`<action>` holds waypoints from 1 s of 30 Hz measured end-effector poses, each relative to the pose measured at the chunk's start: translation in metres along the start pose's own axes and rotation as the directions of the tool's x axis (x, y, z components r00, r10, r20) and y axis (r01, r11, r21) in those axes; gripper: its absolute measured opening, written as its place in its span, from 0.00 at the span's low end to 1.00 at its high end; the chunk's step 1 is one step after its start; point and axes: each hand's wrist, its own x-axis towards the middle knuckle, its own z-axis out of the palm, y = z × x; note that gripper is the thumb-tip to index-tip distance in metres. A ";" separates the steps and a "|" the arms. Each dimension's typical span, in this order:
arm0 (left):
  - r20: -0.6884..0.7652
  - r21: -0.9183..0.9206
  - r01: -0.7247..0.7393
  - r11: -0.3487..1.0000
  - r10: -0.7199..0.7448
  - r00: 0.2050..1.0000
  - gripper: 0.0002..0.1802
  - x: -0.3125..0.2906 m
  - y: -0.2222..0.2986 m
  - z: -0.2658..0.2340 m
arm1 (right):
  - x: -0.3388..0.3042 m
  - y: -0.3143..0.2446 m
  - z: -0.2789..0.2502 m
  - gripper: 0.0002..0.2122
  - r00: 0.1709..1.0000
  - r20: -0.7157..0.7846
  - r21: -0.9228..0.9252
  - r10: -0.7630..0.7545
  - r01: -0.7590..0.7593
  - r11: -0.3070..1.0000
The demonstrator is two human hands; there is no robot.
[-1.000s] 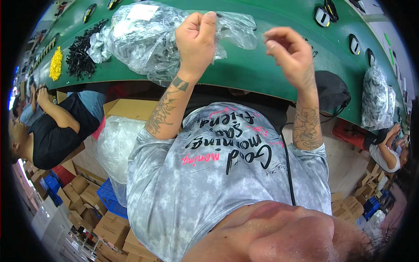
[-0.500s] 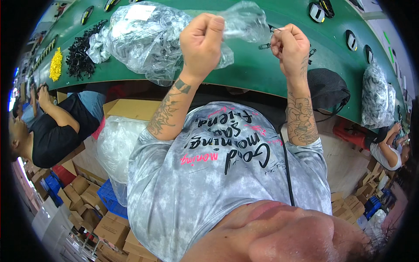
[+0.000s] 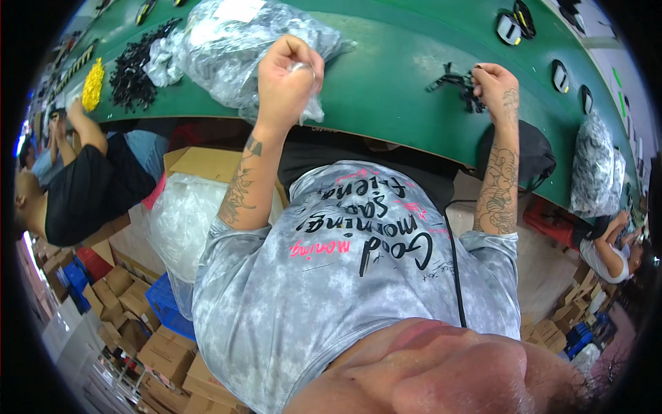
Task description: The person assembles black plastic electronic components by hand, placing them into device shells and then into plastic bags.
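Observation:
My left hand (image 3: 286, 86) is closed in a fist around a crumpled clear plastic bag (image 3: 312, 112), whose end hangs below the fingers. Just behind it lies a large clear plastic sack (image 3: 221, 58) with a white label. Over to the right, my right hand (image 3: 498, 84) pinches at the edge of a small cluster of black plastic parts (image 3: 455, 81) on the green table. A dark bit shows at its fingertips; its exact shape is too small to make out.
Heaps of black parts (image 3: 138, 72) and yellow parts (image 3: 92, 86) lie at the left of the green table (image 3: 393, 103). A black mesh bag (image 3: 527, 155) sits by my right forearm. Black-and-silver devices (image 3: 509, 29) stand far right. Co-workers sit on both sides; an open carton (image 3: 200, 165) is below.
The stretched-out clear bag is now bunched in my left fist, which moved left and down. My right hand moved right and down, and the cluster of black parts shows beside it.

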 end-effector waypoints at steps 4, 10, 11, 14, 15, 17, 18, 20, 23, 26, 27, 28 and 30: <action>0.143 0.567 -0.124 0.814 0.051 0.988 0.11 -0.038 0.024 -0.022 | -0.006 -0.018 0.011 0.14 0.998 -0.028 -0.199 -0.054 0.048 0.979; 0.083 0.992 -0.068 -0.105 0.143 0.986 0.11 -0.019 0.041 -0.033 | -0.073 -0.078 0.129 0.08 0.776 0.490 -0.182 -0.397 0.537 0.824; 0.079 0.992 -0.063 -0.107 0.149 0.986 0.11 -0.007 0.035 -0.040 | -0.075 -0.086 0.145 0.08 0.772 0.499 -0.173 -0.394 0.534 0.827; 0.102 0.968 -0.053 -0.245 0.192 0.976 0.09 0.021 0.017 -0.061 | -0.083 -0.092 0.178 0.10 0.687 0.577 -0.128 -0.442 0.610 0.782; 0.144 0.971 -0.091 -0.220 0.239 0.960 0.08 0.030 0.015 -0.064 | -0.084 -0.088 0.190 0.11 0.616 0.627 -0.088 -0.477 0.664 0.742; 0.186 0.971 -0.132 -0.199 0.285 0.940 0.06 0.042 0.014 -0.068 | -0.085 -0.071 0.217 0.14 0.545 0.655 -0.145 -0.523 0.770 0.621; 0.215 0.973 -0.173 -0.152 0.330 0.919 0.06 0.047 0.016 -0.069 | -0.083 -0.062 0.228 0.17 0.470 0.688 -0.196 -0.554 0.854 0.481; 0.245 0.969 -0.221 -0.108 0.379 0.892 0.05 0.052 0.025 -0.067 | -0.062 -0.050 0.248 0.20 0.492 0.665 -0.252 -0.562 0.856 0.451; 0.309 0.942 -0.337 -0.015 0.439 0.844 0.04 0.043 0.046 -0.053 | -0.030 -0.046 0.257 0.24 0.528 0.646 -0.330 -0.551 0.844 0.423; -0.071 0.550 -0.001 0.835 0.048 0.996 0.07 0.024 0.057 -0.052 | -0.016 -0.054 0.243 0.23 0.566 0.633 -0.256 -0.528 0.797 0.548; -0.071 0.550 -0.003 0.835 0.051 0.996 0.07 0.022 0.056 -0.053 | -0.015 -0.059 0.234 0.23 0.564 0.634 -0.256 -0.529 0.798 0.545; -0.036 0.206 0.032 0.978 -0.025 0.999 0.06 0.020 0.056 -0.053 | -0.018 -0.062 0.222 0.22 0.608 0.588 -0.125 -0.533 0.720 0.683; 0.058 -0.162 0.053 0.985 -0.044 0.997 0.07 0.013 0.044 -0.048 | -0.038 -0.076 0.191 0.19 0.714 0.543 0.140 -0.441 0.441 0.887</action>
